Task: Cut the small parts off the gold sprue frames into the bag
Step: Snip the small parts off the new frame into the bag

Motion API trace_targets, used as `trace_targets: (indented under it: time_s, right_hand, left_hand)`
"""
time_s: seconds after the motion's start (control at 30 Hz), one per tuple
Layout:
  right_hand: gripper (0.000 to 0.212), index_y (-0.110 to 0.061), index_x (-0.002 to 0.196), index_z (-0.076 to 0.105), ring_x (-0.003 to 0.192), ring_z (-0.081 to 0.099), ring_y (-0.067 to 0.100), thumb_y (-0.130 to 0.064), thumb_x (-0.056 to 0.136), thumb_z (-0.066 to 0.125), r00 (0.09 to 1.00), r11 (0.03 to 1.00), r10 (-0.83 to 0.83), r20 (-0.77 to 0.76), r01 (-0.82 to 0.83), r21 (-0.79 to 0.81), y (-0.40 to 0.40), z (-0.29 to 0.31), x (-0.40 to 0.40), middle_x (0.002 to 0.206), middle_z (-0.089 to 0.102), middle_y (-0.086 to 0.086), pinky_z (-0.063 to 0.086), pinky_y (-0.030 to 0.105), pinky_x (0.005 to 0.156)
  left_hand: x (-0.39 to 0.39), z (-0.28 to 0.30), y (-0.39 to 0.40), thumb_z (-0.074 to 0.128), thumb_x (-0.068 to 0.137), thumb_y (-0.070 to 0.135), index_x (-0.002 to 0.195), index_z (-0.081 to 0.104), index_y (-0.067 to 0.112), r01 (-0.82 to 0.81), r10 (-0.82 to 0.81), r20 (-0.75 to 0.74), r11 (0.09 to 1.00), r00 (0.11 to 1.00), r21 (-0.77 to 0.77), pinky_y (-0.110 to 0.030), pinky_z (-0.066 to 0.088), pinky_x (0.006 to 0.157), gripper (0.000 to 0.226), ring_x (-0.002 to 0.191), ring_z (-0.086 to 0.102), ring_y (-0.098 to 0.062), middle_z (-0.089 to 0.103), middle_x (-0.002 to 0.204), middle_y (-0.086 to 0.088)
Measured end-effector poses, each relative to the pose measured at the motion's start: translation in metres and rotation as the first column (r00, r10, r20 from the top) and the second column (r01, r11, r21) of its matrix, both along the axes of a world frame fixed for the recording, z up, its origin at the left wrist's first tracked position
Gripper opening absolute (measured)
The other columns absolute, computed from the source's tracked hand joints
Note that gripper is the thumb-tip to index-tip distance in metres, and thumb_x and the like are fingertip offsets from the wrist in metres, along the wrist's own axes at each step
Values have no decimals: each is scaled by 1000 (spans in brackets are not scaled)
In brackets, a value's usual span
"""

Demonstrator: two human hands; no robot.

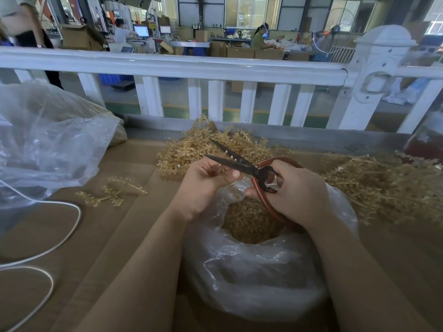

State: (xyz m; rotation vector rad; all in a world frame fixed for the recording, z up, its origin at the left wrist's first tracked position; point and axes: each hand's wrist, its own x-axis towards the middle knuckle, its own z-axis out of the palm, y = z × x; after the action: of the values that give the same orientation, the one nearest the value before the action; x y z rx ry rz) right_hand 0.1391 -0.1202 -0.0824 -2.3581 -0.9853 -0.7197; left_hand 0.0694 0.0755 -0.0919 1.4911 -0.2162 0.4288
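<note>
Clear plastic, a big crumpled bag (45,140), fills the upper left of the frame, with a white cord (60,238) looping below it on the cardboard-covered counter (107,236). A few loose gold sprue frames (112,190) lie right of that. At centre my left hand (203,185) pinches a small gold piece in curled fingers (230,174), just under the open black blades of the scissors (242,164). My right hand (299,188) grips their red handles. Below both hands sits the open bag (251,271) of cut parts, and more frames (383,188) are heaped at right.
</note>
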Motion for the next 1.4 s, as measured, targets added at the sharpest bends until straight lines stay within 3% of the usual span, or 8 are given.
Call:
trace_targets:
  time_s: [0.17, 0.27, 0.37, 0.57, 0.87, 1.07, 1.23, 1.4]
  right_hand:
    - [60, -42, 82, 51, 54, 38, -13, -98, 71, 32, 998, 1000, 12, -65, -10, 24, 1, -3, 1, 62, 41, -31, 24, 9, 51]
    - [61, -43, 82, 51, 56, 40, -12, -100, 68, 33, 997, 1000, 5, -83, -3, 19, 2, -5, 4, 64, 45, -31, 26, 11, 52]
    - [75, -38, 86, 60, 57, 47, -3, -103, 64, 30, 994, 1000, -25, -104, 26, 7, 2, -6, 7, 68, 56, -24, 31, 12, 53]
    - [81, -36, 82, 61, 59, 48, -8, -105, 57, 26, 988, 998, -53, -147, 55, 5, 2, -4, 6, 65, 53, -27, 30, 14, 51]
    - [57, -45, 86, 54, 60, 45, -4, -96, 64, 42, 988, 999, -40, -148, 43, 13, 2, -3, 4, 65, 48, -29, 30, 12, 55]
    - [59, -44, 90, 57, 61, 47, -3, -96, 64, 44, 985, 999, -19, -170, 25, 32, 1, -2, 3, 66, 49, -29, 32, 13, 56]
    - [72, -42, 83, 55, 60, 48, -5, -103, 60, 26, 986, 999, -29, -162, 31, 9, 3, -1, 2, 64, 51, -26, 33, 14, 54]
    - [65, -32, 75, 57, 57, 49, -3, -94, 67, 42, 990, 999, -36, -137, 32, -32, 2, -4, 5, 61, 54, -20, 36, 16, 52]
  left_hand:
    - [0, 2, 0, 70, 86, 9, 94, 70, 4, 5, -4, -13, 1000, 1000, 5, -17, 50, 70, 10, 77, 69, -11, 75, 83, -3]
    - [-1, 3, 1, 59, 87, 11, 88, 71, 20, -6, 5, -10, 994, 1000, -111, -24, 51, 74, 15, 76, 70, -16, 74, 79, -3]
    - [1, 1, 1, 59, 93, 19, 99, 67, 16, -36, 36, -7, 996, 999, -76, -41, 45, 84, 10, 82, 70, -22, 74, 79, -4]
    - [2, 3, -3, 59, 95, 18, 87, 69, 17, -60, 62, 43, 997, 997, -48, -14, 44, 66, 12, 68, 56, -3, 66, 78, 7]
    - [1, 1, -3, 59, 94, 13, 89, 67, 9, -42, 43, 39, 998, 998, -43, -15, 48, 68, 9, 71, 60, -4, 70, 78, 5]
    - [0, 2, -4, 63, 91, 17, 89, 65, 5, -22, 24, 25, 998, 999, -56, -18, 48, 72, 12, 73, 61, -8, 68, 76, 2]
    - [2, 3, -3, 56, 92, 15, 92, 64, 3, -18, 21, 14, 985, 1000, -170, -25, 52, 74, 14, 74, 66, -17, 72, 76, -7]
    - [1, 3, -3, 55, 94, 20, 95, 66, 14, -81, 85, 32, 992, 996, -102, -21, 51, 72, 13, 73, 70, -14, 73, 75, -4]
